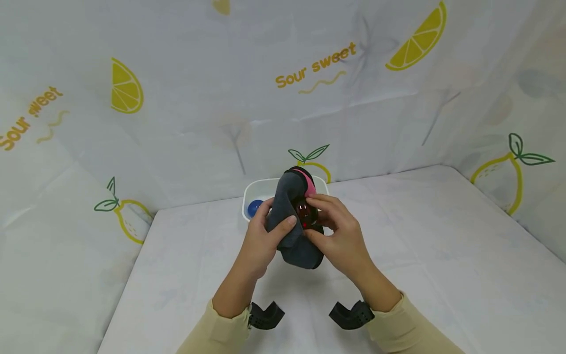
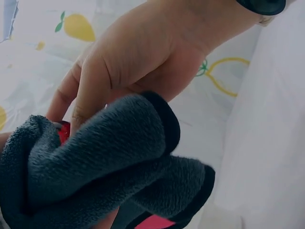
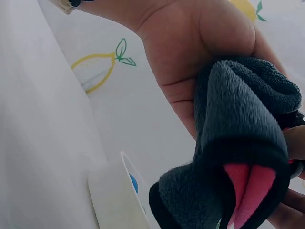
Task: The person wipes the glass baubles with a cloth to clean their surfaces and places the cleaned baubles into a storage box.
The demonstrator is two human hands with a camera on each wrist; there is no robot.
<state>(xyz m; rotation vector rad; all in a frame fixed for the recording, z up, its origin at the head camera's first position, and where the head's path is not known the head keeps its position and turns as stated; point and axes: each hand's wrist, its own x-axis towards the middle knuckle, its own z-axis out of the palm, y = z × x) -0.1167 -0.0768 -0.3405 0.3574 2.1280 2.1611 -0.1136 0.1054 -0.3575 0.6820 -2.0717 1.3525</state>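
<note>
Over a white worktop (image 1: 420,236) walled by lemon-print cloth (image 1: 309,73), both hands are gripping a grey fleece slipper (image 1: 289,216): left hand (image 1: 261,241) fingers curling around it, right hand (image 1: 340,236) fingers pinching its dark round ornament (image 1: 304,212).

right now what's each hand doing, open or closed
Left hand: closed, gripping the grey cloth.
Right hand: closed, pinching the small dark round object against the cloth.
</note>
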